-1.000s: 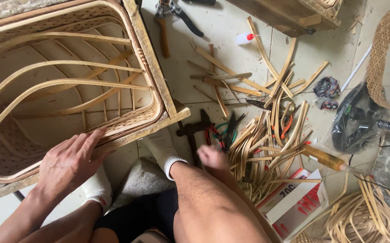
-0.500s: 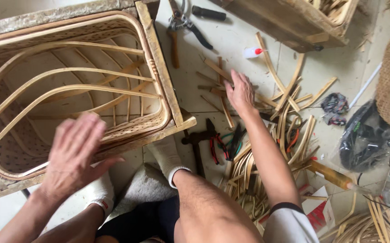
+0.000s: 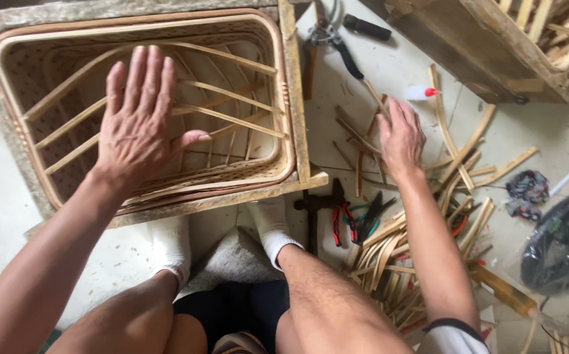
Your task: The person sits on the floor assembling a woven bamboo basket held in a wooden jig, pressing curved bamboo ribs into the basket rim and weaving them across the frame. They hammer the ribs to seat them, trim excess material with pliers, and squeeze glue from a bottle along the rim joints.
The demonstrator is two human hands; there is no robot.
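Nearest the camera: bare knees, dark shorts, and two feet in white socks [image 3: 272, 226] resting on the pale floor [image 3: 120, 262].

Just past the right knee, a heap of cut cane strips [image 3: 389, 262] lies on the floor, below the right wrist. Beside the heap, toward the socks, sit a dark hammer [image 3: 312, 210] and red-handled pliers [image 3: 342, 219].

Left hand [image 3: 139, 128]: flat, palm down, fingers [image 3: 141, 72] spread wide and straight, thumb out to the side. It holds nothing. It is over the open woven cane basket [image 3: 284, 131]; whether the palm touches the curved ribs inside or hovers above them cannot be told. The basket's rim runs just right of the thumb; its far wall is beyond the fingertips.

Right hand [image 3: 400, 134]: palm down, fingers [image 3: 392, 108] loosely extended, resting among scattered cane sticks [image 3: 356, 141] on the floor. No closed grip is visible; whether a stick is pinched underneath cannot be told. More strips fan out to the right of this hand.

Beyond the right fingertips: a small white bottle with red cap [image 3: 421, 93]. Farther out, black-handled shears [image 3: 337, 36] lie close to the basket's far corner. To the far right, a wooden crate [image 3: 494, 52] with cane pieces inside. A black plastic bag [image 3: 553, 242] lies well right of the right forearm.
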